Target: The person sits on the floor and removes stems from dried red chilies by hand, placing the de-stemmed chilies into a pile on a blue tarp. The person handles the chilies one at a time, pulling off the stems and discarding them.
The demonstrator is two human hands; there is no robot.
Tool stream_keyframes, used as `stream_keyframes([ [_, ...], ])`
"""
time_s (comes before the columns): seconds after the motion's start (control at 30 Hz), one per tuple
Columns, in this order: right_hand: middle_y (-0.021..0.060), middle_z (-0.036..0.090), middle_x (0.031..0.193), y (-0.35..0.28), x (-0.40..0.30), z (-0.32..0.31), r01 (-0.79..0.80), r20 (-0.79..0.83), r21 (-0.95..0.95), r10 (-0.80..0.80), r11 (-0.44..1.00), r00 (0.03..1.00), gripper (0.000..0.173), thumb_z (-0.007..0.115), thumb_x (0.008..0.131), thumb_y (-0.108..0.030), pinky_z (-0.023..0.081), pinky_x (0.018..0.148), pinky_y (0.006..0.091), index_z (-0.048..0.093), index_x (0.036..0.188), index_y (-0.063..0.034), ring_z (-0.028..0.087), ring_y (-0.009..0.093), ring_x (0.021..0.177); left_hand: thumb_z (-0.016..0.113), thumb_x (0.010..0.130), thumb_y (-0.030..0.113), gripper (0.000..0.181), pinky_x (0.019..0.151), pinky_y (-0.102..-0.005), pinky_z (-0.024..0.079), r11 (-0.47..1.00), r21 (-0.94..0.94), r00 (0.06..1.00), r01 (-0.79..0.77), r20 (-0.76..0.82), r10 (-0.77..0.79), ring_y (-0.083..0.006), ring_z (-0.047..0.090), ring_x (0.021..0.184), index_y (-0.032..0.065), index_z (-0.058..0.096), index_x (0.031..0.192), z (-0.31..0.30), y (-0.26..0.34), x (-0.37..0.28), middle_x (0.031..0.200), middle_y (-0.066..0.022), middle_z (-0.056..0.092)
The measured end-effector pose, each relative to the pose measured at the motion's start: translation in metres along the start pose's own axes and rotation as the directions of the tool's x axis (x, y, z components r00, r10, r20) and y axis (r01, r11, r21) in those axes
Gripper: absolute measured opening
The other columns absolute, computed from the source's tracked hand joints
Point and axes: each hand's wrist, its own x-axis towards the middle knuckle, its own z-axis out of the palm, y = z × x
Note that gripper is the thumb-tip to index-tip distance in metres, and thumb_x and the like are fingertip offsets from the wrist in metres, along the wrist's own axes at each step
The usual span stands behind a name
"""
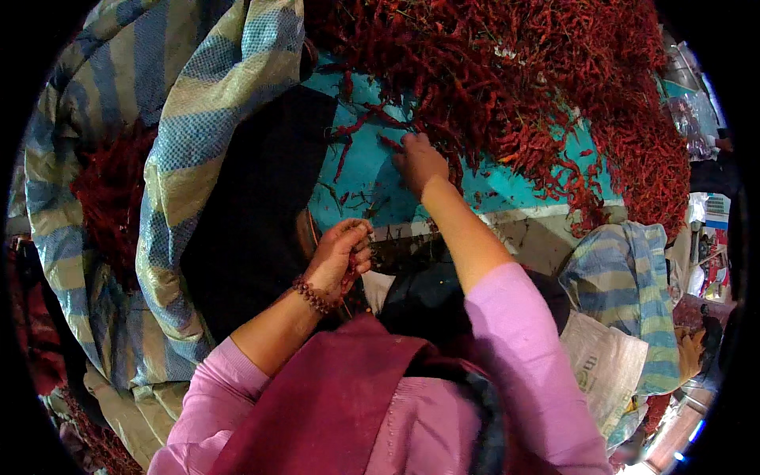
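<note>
Over a turquoise tabletop (368,160) lies a large heap of dried red chillies (510,77). My right hand (421,163) reaches to the heap's near edge, its fingertips at a dried red chilli (389,142); whether they grip it is hard to tell. Nearer my body, my left hand (341,255) is curled, palm side turned inward, around some dried red chillies (354,270) partly hidden by the fingers. A beaded bracelet (313,295) circles the left wrist. Loose chillies and stem bits lie on the turquoise surface between the heap and my hands.
At left stands a large blue-and-beige striped woven sack (190,142), its mouth rolled back, with dried red chillies (113,196) inside. Another striped sack (617,297) and a white printed sack (602,362) are at right. Part of a person (712,175) shows at the far right rim.
</note>
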Motion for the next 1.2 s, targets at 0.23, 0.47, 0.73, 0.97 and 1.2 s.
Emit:
stream_keyframes([
  [0.23,0.0172,0.054,0.087,-0.001,-0.052,0.016,0.020,0.079,0.239,-0.040,0.971,0.996,0.017,0.056,0.076,-0.013,0.044,0.063,0.0451,0.049,0.089,-0.0043,0.055,0.037,0.080,0.056,0.085,0.019,0.018,0.040,-0.0207,0.034,0.964,0.220,0.948,-0.152,-0.244,0.205,-0.0064,0.042,0.045,0.0051,0.055,0.095,-0.009,-0.008,0.012,0.060,0.0025,0.046],
  [0.47,0.0121,0.054,0.074,-0.043,-0.139,-0.031,0.117,0.048,0.516,-0.165,0.849,0.985,0.017,0.057,0.077,-0.012,0.043,0.059,0.0342,0.052,0.089,-0.0004,0.055,0.025,0.063,0.055,0.086,0.025,0.024,0.040,-0.0213,0.034,0.807,0.559,0.934,-0.191,-0.149,0.324,-0.0046,0.044,0.047,0.0023,0.060,0.092,-0.001,-0.011,0.013,0.061,0.0022,0.051],
  [0.73,-0.0018,0.048,0.068,-0.034,-0.133,-0.050,-0.555,0.558,0.830,0.063,-0.062,0.827,0.020,0.054,0.086,-0.022,0.033,0.046,0.0197,0.053,0.092,-0.0038,0.041,0.005,0.054,0.053,0.086,0.022,0.023,0.057,-0.0248,0.042,0.613,0.738,0.959,-0.283,0.210,0.190,-0.0086,0.051,0.064,-0.0001,0.059,0.082,0.006,-0.016,-0.002,0.069,-0.0016,0.056],
  [0.97,0.0052,0.052,0.068,-0.055,-0.134,-0.059,-0.010,0.015,0.864,-0.006,0.504,1.000,0.015,0.052,0.085,-0.016,0.041,0.056,0.0277,0.051,0.084,-0.0019,0.049,0.012,0.061,0.052,0.084,0.018,0.021,0.060,-0.0304,0.043,0.377,0.881,0.949,-0.287,0.209,0.235,-0.0150,0.053,0.064,-0.0031,0.057,0.084,-0.002,-0.011,0.000,0.069,-0.0096,0.058],
  [1.2,0.0131,0.058,0.077,-0.026,-0.127,-0.052,-0.209,0.308,0.764,-0.061,0.610,0.949,0.021,0.057,0.078,-0.021,0.044,0.065,0.0344,0.058,0.082,-0.0005,0.055,0.023,0.073,0.052,0.085,0.010,0.016,0.067,-0.0271,0.043,0.324,0.865,0.912,-0.384,0.300,0.281,-0.0117,0.051,0.074,-0.0021,0.057,0.095,0.001,-0.026,0.007,0.083,-0.0081,0.060],
])
